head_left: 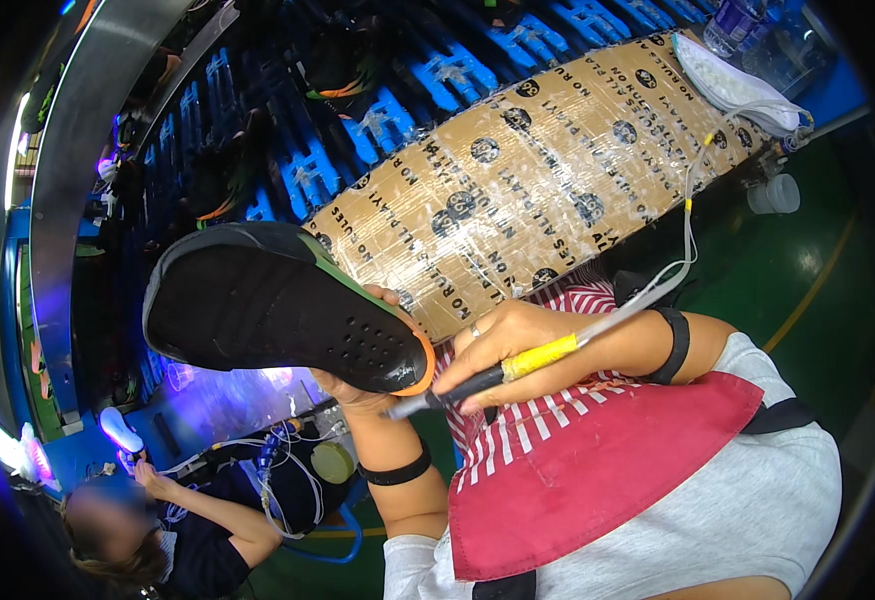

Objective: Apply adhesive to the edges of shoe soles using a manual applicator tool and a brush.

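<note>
The left fingers gripped the sole, raised at the worktop's left edge; the right fingers clasped the tool near its orange end. A slack left grip risked the sole twisting; a snagged cord risked jerking the tool.

One yellow-sleeved tool, two armbands; one apron

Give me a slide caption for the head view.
Left hand holds a dark shoe while the right hand grips a corded, pen-like tool near the shoe's orange-edged end.
</note>
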The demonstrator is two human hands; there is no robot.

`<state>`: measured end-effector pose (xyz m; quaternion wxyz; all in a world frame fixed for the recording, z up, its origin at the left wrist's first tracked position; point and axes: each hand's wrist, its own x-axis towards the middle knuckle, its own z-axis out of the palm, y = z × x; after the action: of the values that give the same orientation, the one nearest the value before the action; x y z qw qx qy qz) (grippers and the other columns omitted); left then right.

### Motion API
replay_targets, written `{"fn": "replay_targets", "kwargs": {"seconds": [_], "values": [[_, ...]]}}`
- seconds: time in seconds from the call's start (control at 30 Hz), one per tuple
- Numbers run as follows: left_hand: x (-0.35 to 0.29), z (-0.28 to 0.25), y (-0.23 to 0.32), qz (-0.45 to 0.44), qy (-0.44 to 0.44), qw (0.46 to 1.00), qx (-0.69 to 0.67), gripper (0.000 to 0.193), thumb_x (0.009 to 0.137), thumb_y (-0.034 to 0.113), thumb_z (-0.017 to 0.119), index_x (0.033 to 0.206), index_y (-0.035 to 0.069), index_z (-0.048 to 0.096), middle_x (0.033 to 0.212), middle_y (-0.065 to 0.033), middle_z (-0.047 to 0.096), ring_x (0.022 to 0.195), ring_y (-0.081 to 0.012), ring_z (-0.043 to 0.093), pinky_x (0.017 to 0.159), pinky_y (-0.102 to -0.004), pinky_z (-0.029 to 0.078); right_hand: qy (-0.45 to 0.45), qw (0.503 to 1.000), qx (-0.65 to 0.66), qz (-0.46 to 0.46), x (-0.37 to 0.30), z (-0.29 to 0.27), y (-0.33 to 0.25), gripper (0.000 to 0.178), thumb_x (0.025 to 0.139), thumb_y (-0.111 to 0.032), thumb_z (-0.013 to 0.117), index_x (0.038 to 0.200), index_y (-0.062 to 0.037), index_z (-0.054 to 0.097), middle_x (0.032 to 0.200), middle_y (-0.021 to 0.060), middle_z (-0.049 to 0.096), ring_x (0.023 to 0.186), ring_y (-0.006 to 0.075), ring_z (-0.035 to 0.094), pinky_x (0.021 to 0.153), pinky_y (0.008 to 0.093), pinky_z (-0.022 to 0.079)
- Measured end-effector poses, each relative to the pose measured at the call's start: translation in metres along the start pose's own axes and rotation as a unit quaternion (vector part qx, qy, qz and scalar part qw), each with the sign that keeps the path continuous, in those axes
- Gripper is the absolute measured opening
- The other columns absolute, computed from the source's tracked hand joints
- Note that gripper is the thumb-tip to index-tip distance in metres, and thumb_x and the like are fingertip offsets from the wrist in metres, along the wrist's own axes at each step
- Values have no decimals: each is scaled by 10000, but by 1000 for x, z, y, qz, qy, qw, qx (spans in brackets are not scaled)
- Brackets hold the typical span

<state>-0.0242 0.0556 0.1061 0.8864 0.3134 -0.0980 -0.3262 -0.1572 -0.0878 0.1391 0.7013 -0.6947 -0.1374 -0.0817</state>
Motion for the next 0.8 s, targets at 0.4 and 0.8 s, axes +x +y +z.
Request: {"fn": "replay_targets", "kwargs": {"seconds": [0.4, 0.8], "values": [[9, -40, 29, -136, -86, 984, 80, 682, 705, 296, 695, 1224, -43, 408, 1177, -174, 506, 1038, -313, 534, 915, -400, 421, 21, 984, -159, -71, -4, 0, 7, 298, 704, -90, 696, 994, -74, 629, 685, 95, 546, 592, 233, 551, 531, 314, 437], [22, -11, 39, -250, -144, 934, 211, 516, 834, 250, 551, 1196, -97, 429, 1101, -172, 559, 997, -231, 559, 880, -325, 422, 24, 975, -207, -76, -3, 0, 13, 246, 727, -121, 669, 963, -69, 626, 678, 81, 534, 606, 247, 549, 540, 338, 441]]}}
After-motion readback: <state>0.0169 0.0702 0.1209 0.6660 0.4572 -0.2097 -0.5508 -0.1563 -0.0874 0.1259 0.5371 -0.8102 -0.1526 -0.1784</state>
